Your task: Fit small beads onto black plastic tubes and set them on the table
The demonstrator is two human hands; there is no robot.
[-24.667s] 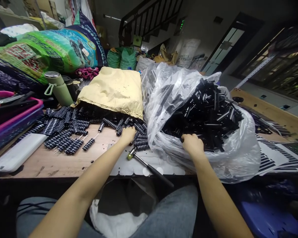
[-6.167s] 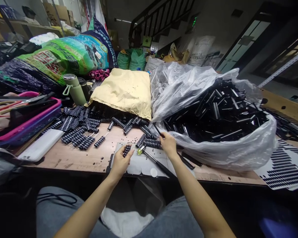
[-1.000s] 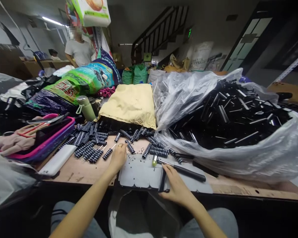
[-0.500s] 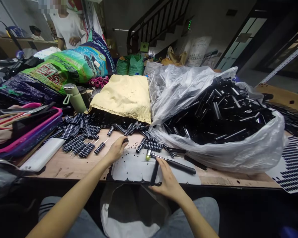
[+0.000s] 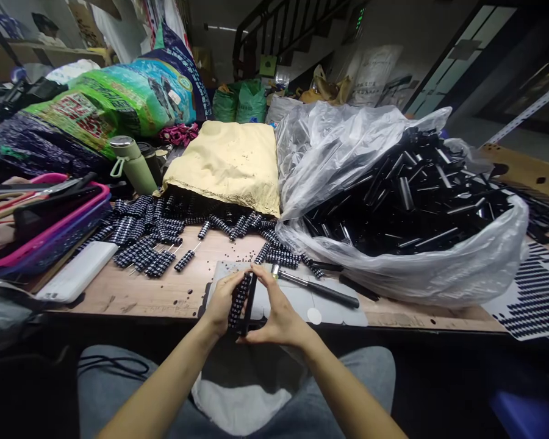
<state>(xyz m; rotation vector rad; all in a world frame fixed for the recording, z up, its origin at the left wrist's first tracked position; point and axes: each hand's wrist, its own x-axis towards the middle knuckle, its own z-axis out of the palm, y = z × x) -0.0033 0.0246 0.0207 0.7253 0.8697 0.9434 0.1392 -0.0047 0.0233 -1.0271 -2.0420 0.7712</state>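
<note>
My left hand (image 5: 220, 303) is closed around a black spiky-looking roll with rows of white marks (image 5: 238, 303). My right hand (image 5: 281, 308) grips a slim black plastic piece (image 5: 249, 302) between its thumb and fingertips. Both pieces are upright side by side, and the fingertips of the two hands nearly meet at the top. Just right of my hands a hammer (image 5: 320, 289) with a black handle lies on a pale sheet (image 5: 297, 308). Similar black-and-white rolls (image 5: 141, 244) are heaped behind, some with thin metal pins sticking out.
A large clear plastic bag (image 5: 384, 277) full of glossy black pieces (image 5: 405, 195) stands to the right. A cream sack (image 5: 224, 161) lies behind the rolls. To the left are a green flask (image 5: 137, 171), a pink basket (image 5: 103, 204) and a white box (image 5: 77, 274). A white sack (image 5: 242, 405) hangs open between my knees.
My left hand has come right and toward me with the roll. My right hand has moved left with the black piece, so the two are now together. The view has tipped down slightly.
</note>
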